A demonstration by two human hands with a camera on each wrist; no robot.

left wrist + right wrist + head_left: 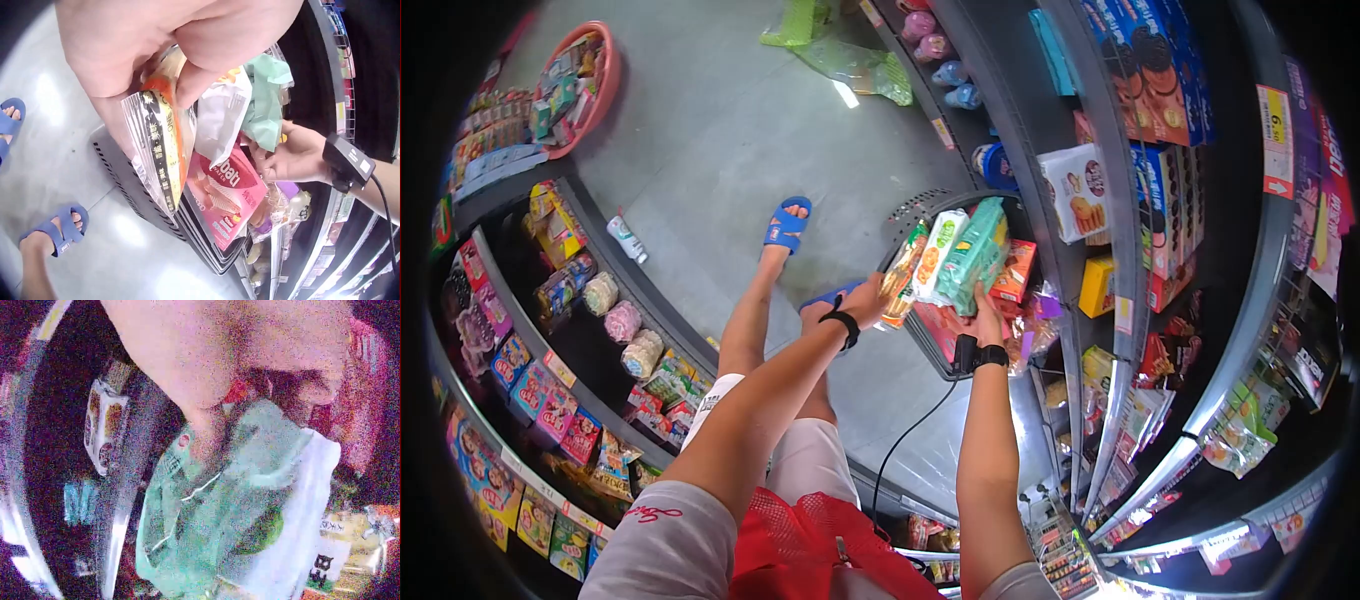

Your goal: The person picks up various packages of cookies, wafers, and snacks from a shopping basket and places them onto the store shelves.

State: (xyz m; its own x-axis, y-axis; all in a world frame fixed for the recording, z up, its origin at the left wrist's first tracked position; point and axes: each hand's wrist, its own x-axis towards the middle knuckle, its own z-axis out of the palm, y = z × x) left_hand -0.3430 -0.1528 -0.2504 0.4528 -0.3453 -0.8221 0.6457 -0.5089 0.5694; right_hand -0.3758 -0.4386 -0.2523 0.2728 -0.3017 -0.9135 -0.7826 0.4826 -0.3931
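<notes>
A dark basket (930,345) stands against the shelves with packets in it. My left hand (865,303) pinches the end of a clear packet with yellow and orange print (164,144) at the basket's left side. Beside it lie a white packet (938,255) and a green packet (978,255). My right hand (988,325) grips the near end of the green packet, thumb on its surface in the right wrist view. Under them a pink wafer pack (225,194) shows in the left wrist view. An orange box (1014,270) sits at the basket's right.
Shelves of snacks rise on the right, with a white cookie pack (1075,192) and a yellow box (1097,287). Lower shelves (615,345) curve along the left. A pink tub (608,85) of packets, green plastic (855,70) and a white bottle (627,239) are on the floor.
</notes>
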